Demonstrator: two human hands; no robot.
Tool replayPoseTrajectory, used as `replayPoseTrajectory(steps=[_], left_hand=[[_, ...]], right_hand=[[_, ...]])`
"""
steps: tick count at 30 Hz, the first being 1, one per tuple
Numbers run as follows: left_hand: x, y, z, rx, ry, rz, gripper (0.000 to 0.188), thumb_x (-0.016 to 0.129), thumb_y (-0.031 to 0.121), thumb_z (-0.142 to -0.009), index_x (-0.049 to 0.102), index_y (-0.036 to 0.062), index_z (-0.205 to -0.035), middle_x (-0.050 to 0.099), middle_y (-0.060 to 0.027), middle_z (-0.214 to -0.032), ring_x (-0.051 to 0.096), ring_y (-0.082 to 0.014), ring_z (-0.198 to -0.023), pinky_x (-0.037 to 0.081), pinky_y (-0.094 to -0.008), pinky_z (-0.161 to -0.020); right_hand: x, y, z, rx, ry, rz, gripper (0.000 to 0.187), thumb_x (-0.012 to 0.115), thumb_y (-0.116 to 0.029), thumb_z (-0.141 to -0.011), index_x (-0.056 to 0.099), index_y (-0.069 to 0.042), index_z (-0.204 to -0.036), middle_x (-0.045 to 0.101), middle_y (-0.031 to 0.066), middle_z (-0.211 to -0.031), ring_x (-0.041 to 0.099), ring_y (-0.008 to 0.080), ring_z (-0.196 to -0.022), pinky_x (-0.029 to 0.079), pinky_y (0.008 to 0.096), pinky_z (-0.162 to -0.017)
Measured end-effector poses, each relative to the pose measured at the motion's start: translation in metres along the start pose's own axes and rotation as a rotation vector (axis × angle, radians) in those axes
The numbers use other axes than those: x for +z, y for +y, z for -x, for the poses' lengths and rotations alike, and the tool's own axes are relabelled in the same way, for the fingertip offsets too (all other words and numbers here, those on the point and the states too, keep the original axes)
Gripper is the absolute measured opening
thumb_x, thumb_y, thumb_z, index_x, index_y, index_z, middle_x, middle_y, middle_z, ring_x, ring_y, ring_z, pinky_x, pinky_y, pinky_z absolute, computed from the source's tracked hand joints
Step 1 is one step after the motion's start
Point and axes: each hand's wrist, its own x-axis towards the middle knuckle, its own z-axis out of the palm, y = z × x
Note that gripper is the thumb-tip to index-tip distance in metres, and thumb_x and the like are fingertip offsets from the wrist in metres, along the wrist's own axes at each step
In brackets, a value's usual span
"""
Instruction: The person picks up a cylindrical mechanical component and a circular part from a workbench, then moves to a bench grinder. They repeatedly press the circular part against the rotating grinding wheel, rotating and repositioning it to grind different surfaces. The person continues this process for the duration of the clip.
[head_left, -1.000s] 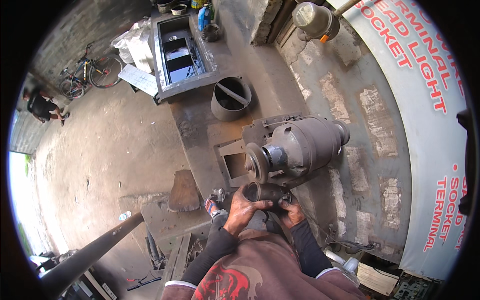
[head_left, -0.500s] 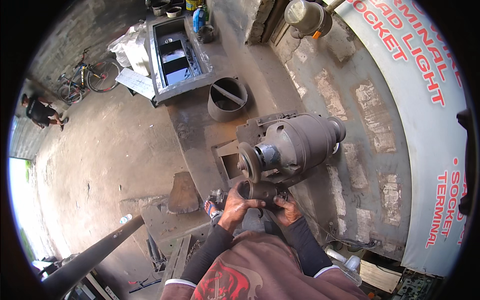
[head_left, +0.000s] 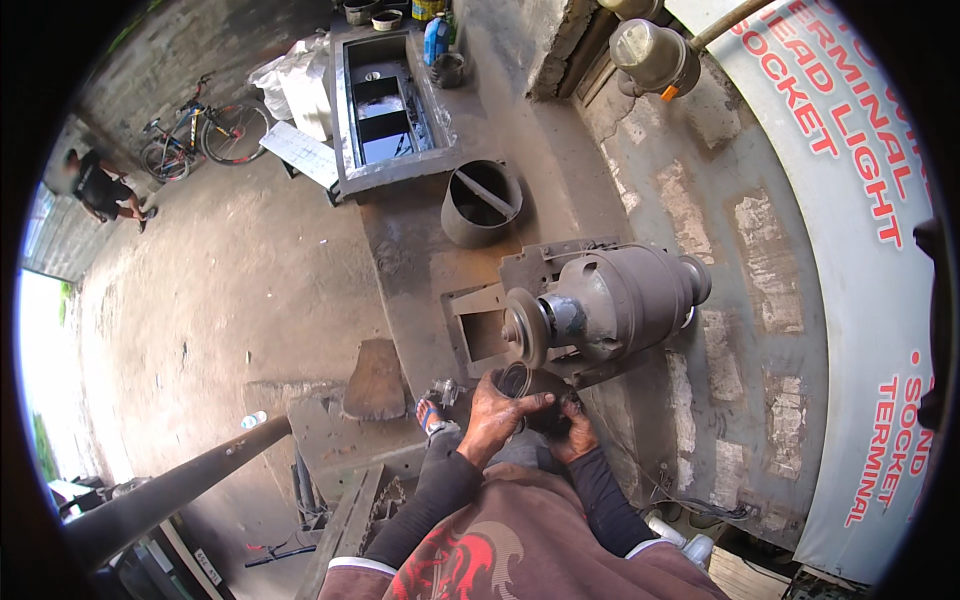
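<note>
Both my hands hold a dark, hollow metal cylinder (head_left: 541,384), like a motor housing, in front of my body. Its open end faces left. My left hand (head_left: 490,414) wraps that open end, with the thumb stretched along the side. My right hand (head_left: 577,432) grips the other end, and part of that end is hidden by the fingers. Just beyond the cylinder is a round wheel (head_left: 526,328) on the shaft of a dusty bench grinder (head_left: 632,302). I cannot tell whether cylinder and wheel touch.
Past the grinder stands a dusty round bucket (head_left: 470,232) with a bar across it. Farther off is a rectangular basin (head_left: 352,178) with dark liquid. A person (head_left: 100,190) walks near a bicycle (head_left: 190,140) at far left. A thick pole (head_left: 190,480) crosses the lower left.
My view has shifted, so the surroundings sit farther right. My hands and the cylinder have turned slightly and sit a little more to the left relative to the wheel. The distant person has stepped.
</note>
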Motion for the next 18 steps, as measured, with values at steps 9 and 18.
replayPoseTrajectory(steps=[9,18], left_hand=[[-0.004,-0.006,0.000,0.037,-0.088,0.102,0.081,0.096,0.012,-0.063,0.053,-0.0081,-0.128,0.068,-0.0168,-0.118,0.066,-0.0257,-0.109,0.052,-0.0359,-0.098],[0.005,0.002,0.000,0.102,-0.132,0.097,0.075,0.094,0.014,-0.064,0.057,-0.0071,-0.125,0.069,-0.0137,-0.114,0.066,-0.0222,-0.105,0.053,-0.0336,-0.093]], right_hand=[[-0.008,-0.004,0.007,0.021,-0.148,0.007,0.057,0.072,-0.006,-0.087,0.054,0.000,-0.140,0.065,0.0184,-0.130,0.064,0.0350,-0.120,0.050,0.0517,-0.108],[-0.011,-0.008,0.014,-0.093,-0.119,0.016,0.053,0.073,-0.006,-0.087,0.056,0.003,-0.136,0.066,0.0186,-0.128,0.066,0.0352,-0.116,0.052,0.0525,-0.106]])
